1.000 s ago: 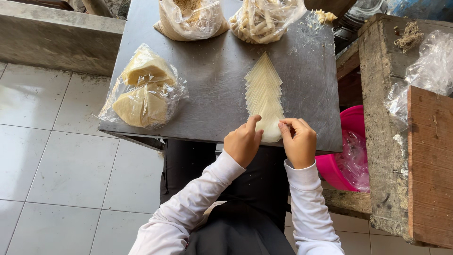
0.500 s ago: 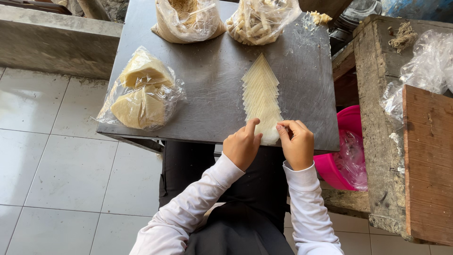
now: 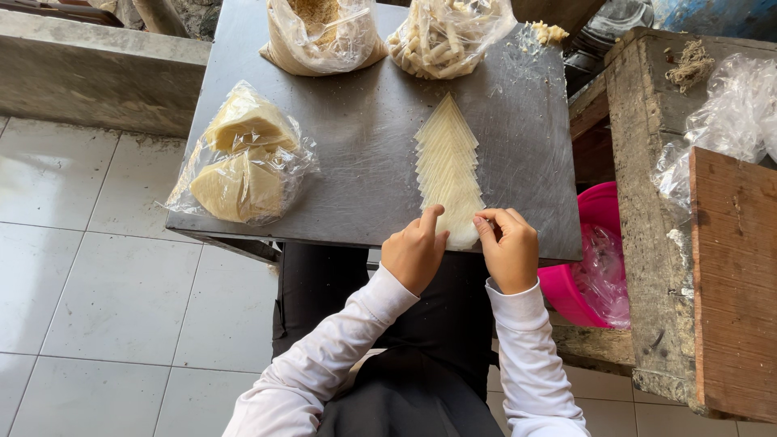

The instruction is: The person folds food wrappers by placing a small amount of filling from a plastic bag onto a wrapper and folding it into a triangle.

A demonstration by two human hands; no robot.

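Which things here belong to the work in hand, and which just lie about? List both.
In hand:
- left hand and right hand, both on the near end of the fanned wrapper sheets
- grey table

Lying about:
- bag of pale wedges
- bag of crumbs
- bag of rolled pieces
- pink basin

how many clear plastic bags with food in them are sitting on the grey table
3. One holding pale yellow wrapper stacks at the table's left edge, one with brownish filling at the far edge, one with pale rolled pieces beside it. Loose plastic lies off the table, right.
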